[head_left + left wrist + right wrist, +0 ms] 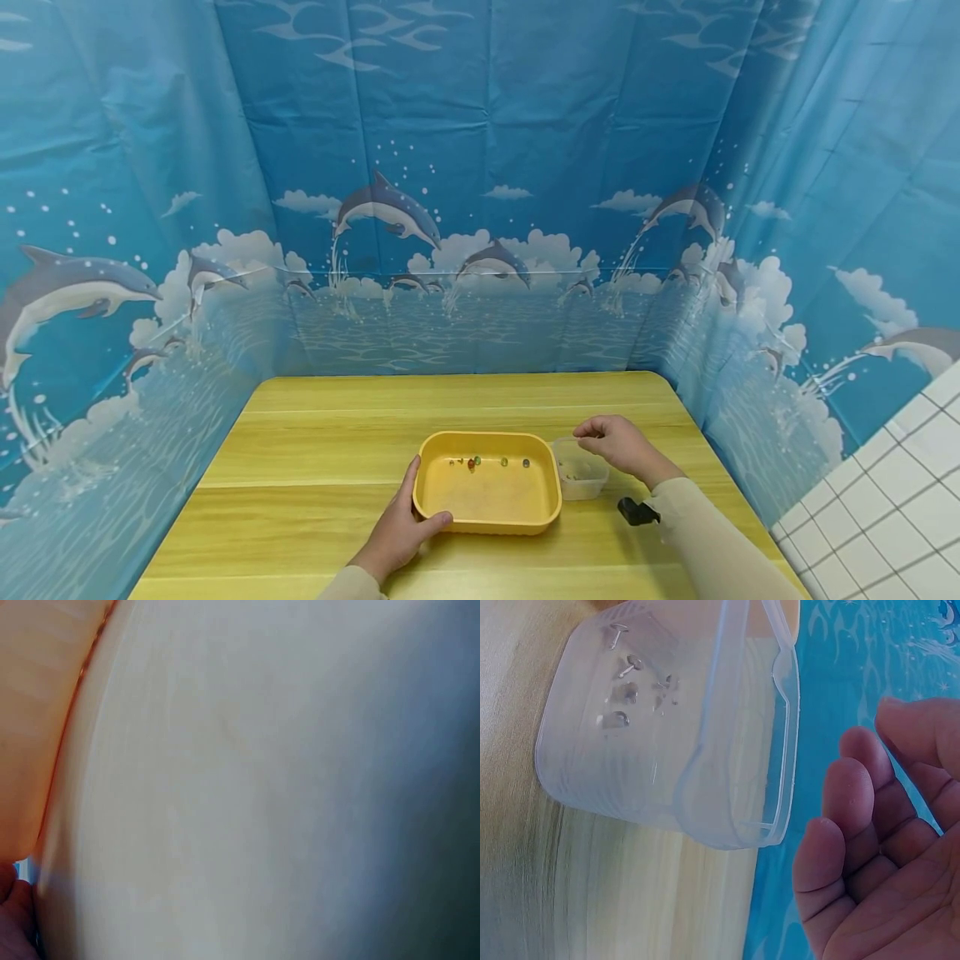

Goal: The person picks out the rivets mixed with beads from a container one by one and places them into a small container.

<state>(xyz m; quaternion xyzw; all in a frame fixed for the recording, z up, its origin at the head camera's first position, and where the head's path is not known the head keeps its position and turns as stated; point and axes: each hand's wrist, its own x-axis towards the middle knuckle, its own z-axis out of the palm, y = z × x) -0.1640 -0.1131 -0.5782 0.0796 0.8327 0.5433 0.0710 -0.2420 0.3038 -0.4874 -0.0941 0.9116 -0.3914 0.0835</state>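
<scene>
My left hand [397, 525] holds the yellow tray [487, 504] at its front left corner, fingers along the outer side and thumb over the front rim. Along the back of the tray floor lie several small, shiny coloured pieces [477, 461], bead-like in size. Over the back right rim of a clear plastic container [588, 492] hovers my right hand [624, 446], with loosely bent fingers. In the right wrist view nothing shows between those fingers [847, 795]. Several small metal tack-like pieces [630, 666] sit inside the container, which stands against the tray's right side.
Both containers stand on a wood-grain table [315, 467]. A black object [637, 511] shows at the right wrist, by the sleeve. Blue dolphin-print curtains [480, 325] hang behind and at both sides, and white tiles [885, 492] show at the lower right.
</scene>
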